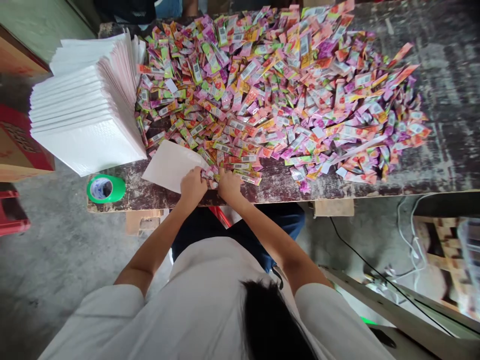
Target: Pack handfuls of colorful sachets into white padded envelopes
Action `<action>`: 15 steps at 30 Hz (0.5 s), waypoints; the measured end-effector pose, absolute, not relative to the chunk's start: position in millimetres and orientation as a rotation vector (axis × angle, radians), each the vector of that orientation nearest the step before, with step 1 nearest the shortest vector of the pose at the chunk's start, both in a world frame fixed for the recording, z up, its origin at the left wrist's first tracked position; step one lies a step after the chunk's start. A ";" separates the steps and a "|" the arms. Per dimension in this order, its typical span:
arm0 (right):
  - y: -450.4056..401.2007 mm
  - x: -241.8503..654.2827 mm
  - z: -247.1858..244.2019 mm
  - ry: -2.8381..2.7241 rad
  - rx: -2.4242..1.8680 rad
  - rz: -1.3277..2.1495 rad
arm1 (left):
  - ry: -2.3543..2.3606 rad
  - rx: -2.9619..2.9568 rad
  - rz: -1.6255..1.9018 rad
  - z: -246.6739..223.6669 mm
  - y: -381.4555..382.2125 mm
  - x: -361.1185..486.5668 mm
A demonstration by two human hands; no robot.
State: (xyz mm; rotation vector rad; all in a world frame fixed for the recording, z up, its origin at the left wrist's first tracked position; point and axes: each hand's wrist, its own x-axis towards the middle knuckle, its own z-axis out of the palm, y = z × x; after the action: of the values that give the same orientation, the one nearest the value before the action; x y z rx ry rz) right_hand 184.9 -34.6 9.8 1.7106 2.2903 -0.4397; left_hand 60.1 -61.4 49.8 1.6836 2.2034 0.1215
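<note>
A wide heap of small colourful wrapped packets [243, 100] with printed barcodes covers much of the dark worn table. At its near edge my left hand [194, 187] rests with fingers curled by the right end of a flat white sheet or envelope [170, 167], closed on a few of the packets. My right hand [228, 186] sits just beside it, its fingers bent around the packets between the two hands. My fingertips are partly hidden among the wrappers, so how many I hold cannot be told.
A tall stack of white padded envelopes [82, 110] stands on the table's left end. In front of it lies a green tape roll [106, 189]. A red and brown carton [22, 142] and a red stool [13, 210] are on the left floor; cables [412, 235] hang at right.
</note>
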 end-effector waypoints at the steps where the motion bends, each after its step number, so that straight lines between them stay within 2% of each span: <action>1: -37.2 184.4 9.2 2.300 1.745 -0.427 | 2.199 1.711 0.082 47.1 -61.0 61.7; 7: -59.3 192.3 5.2 2.594 1.641 -0.307 | 2.022 1.813 -0.106 25.1 -69.7 61.2; 15: -48.7 181.8 3.0 2.475 1.703 -0.349 | 2.148 1.690 0.210 39.7 -60.8 29.3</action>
State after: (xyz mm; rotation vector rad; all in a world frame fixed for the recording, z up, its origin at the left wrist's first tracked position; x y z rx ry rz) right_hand 181.8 -48.7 3.0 1.7035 2.4751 -0.3493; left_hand 29.3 -60.8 39.7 1.6901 2.1475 0.2103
